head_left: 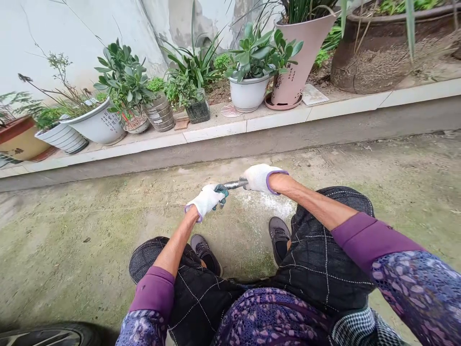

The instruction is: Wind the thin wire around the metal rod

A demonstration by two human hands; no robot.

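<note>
One silvery rod is bridging both hands in the head view I am watching: the left hand is wrapping green-coated fingers round one end, the right hand is gripping the other, its fingertips partly hidden. Its long axis is running directly between them, angling slightly away toward the right, and I am seeing neither hand nearer, with concrete floor lying beneath.
</note>
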